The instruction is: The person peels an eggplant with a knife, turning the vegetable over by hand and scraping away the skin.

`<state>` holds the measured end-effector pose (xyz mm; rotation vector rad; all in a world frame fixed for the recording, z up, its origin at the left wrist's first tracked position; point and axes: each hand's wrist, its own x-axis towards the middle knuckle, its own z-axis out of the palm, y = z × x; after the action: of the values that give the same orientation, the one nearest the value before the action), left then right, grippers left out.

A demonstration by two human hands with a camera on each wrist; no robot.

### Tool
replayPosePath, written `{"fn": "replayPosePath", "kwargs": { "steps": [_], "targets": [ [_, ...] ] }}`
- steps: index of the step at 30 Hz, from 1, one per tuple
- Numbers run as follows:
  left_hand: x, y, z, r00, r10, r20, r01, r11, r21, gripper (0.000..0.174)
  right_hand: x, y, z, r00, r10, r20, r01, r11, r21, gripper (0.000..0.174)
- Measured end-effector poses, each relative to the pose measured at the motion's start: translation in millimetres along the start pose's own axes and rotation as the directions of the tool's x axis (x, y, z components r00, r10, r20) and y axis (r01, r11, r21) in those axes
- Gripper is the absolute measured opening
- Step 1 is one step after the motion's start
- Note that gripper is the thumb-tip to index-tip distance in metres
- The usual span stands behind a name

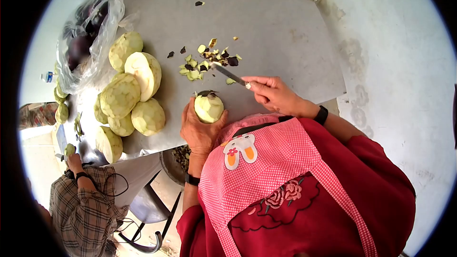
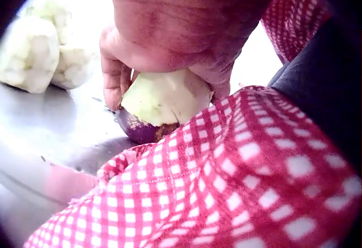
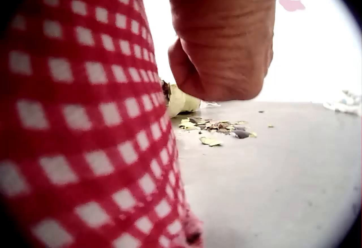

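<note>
Grey metal table (image 1: 266,28), near edge. The left hand (image 1: 199,131) curls round a partly peeled round vegetable (image 1: 208,107), which is mostly pale flesh with purple skin at one end. It sits just inside the near edge, close against the checked apron (image 1: 266,162). The right hand (image 1: 273,94) is closed round the handle of a knife (image 1: 229,74). The blade points away toward the scatter of peelings (image 1: 204,61) mid-table and is not touching the vegetable.

Risks, as judged:
- Peeled flesh is probably slick. The fingers cover only part of it, so a hard stroke could twist it loose and send it off the near edge toward the basin (image 1: 178,159) below.
- The remaining skin lies close to the holding fingers. A cut drawn toward them, or a blade skidding on the curve, could nick a fingertip or thumb.
- The apron front crowds the work and could hide the blade's path.
- The heap of peeled ones (image 1: 131,93) is loosely stacked toward the left edge, near a second person's hand (image 1: 74,162). A jolt to the table could roll one off.
</note>
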<state>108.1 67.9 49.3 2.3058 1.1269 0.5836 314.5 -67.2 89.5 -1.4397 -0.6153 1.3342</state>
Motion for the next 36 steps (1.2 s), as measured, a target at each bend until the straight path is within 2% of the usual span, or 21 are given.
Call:
{"fn": "replayPosePath", "kwargs": {
  "steps": [1,2,3,4,5,6,7,9,10,12,16,18,22,24,27,31,33,34,36],
  "targets": [
    [-1,-2,1,1.0,0.01,-0.003,-0.01,1.0,-0.007,0.089,-1,-1,-2,0.988,0.156,-0.019,-0.148,0.963,0.226,0.034],
    [1,-3,1,1.0,0.022,-0.011,-0.022,1.0,-0.014,0.089,-1,3,-3,0.987,0.152,-0.056,-0.149,0.987,0.055,0.033],
    [3,-3,2,1.0,0.02,-0.017,-0.021,1.0,-0.016,0.089,0,0,-1,0.987,0.149,-0.054,-0.147,0.988,0.05,0.033],
    [3,-2,1,1.0,0.009,-0.012,-0.009,1.0,-0.013,0.089,0,-1,3,1.0,0.002,-0.004,-0.003,0.988,-0.152,0.032],
    [0,-2,-1,1.0,0.001,0.003,-0.001,1.0,-0.01,0.088,-2,0,8,0.989,-0.129,0.069,0.145,0.932,-0.333,0.032],
    [0,-1,-2,1.0,0.003,0.009,-0.003,1.0,-0.009,0.088,-2,0,13,0.974,-0.208,0.091,0.227,0.884,-0.409,0.031],
    [2,1,-2,1.0,0.016,0.007,-0.016,1.0,-0.02,0.087,-2,-2,12,0.973,-0.213,0.089,0.231,0.882,-0.41,0.031],
    [3,2,-3,1.0,0.027,0.013,-0.027,0.999,-0.027,0.085,-3,-4,15,0.979,-0.171,0.113,0.205,0.805,-0.556,0.03],
    [3,2,-4,1.0,0.025,0.013,-0.024,0.999,-0.03,0.084,-3,1,16,0.979,-0.169,0.112,0.203,0.807,-0.554,0.03],
    [4,2,-2,1.0,0.024,0.009,-0.024,0.999,-0.037,0.083,2,11,15,0.898,-0.41,0.157,0.412,0.664,-0.625,0.03],
    [4,0,0,0.997,0.067,-0.022,-0.067,0.998,-0.008,0.082,4,15,18,0.86,-0.488,0.146,0.453,0.6,-0.659,0.029],
    [4,0,0,0.997,0.07,-0.015,-0.07,0.998,-0.007,0.082,3,12,17,0.898,-0.411,0.155,0.395,0.602,-0.694,0.029],
    [5,1,0,0.998,0.063,-0.008,-0.063,0.998,-0.014,0.083,1,11,15,0.898,-0.42,0.133,0.381,0.588,-0.714,0.029],
    [6,2,-1,0.997,0.073,-0.02,-0.073,0.997,-0.015,0.083,0,4,12,0.952,-0.294,0.079,0.251,0.61,-0.752,0.029],
    [5,1,0,0.997,0.067,-0.023,-0.068,0.997,-0.033,0.083,-2,1,13,0.96,-0.275,0.053,0.219,0.617,-0.756,0.029],
    [6,0,0,0.998,0.065,-0.008,-0.065,0.997,-0.033,0.082,0,3,13,0.918,-0.376,0.124,0.331,0.558,-0.761,0.029],
    [6,-2,0,0.998,0.062,-0.001,-0.062,0.997,-0.049,0.081,-2,-5,13,0.961,-0.236,0.145,0.269,0.677,-0.685,0.03],
    [6,-3,1,0.995,0.102,-0.006,-0.102,0.994,-0.033,0.081,-1,-1,14,0.961,-0.235,0.144,0.269,0.677,-0.685,0.03],
    [4,-3,2,0.991,0.135,-0.007,-0.135,0.991,-0.014,0.08,2,8,19,0.913,-0.385,0.137,0.385,0.696,-0.607,0.028]
  ]
}}
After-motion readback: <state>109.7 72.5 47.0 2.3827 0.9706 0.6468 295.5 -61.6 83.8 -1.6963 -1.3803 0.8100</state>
